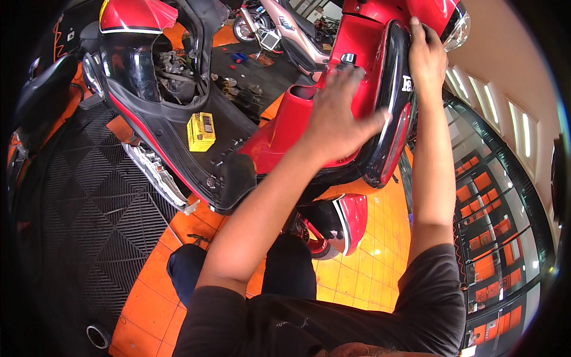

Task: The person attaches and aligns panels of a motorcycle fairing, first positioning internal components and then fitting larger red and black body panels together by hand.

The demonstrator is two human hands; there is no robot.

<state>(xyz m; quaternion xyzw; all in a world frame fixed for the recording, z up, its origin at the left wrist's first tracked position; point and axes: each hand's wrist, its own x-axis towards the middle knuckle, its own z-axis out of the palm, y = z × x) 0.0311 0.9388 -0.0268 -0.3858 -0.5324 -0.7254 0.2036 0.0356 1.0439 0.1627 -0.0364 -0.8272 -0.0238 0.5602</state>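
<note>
A red scooter with its body partly taken apart stands before me. Its red inner leg shield (pixel 284 127) is bordered by a glossy black side panel (pixel 380 140) with white lettering. My left hand (pixel 340 122) is over the leg shield, thumb spread wide and fingers blurred by motion; nothing is in it. My right hand (pixel 427 56) holds the upper outer edge of the black panel, just below the red handlebar cover (pixel 431 13). Some of its fingers are hard to make out against the panel.
A yellow box (pixel 201 132) and several loose screws (pixel 232 149) lie on the black footboard (pixel 169 134). The red front wheel (pixel 315 235) is beneath the leg shield. Behind are the exposed seat compartment (pixel 175 74) and a pink scooter (pixel 282 27). Black mats and orange tiles cover the floor.
</note>
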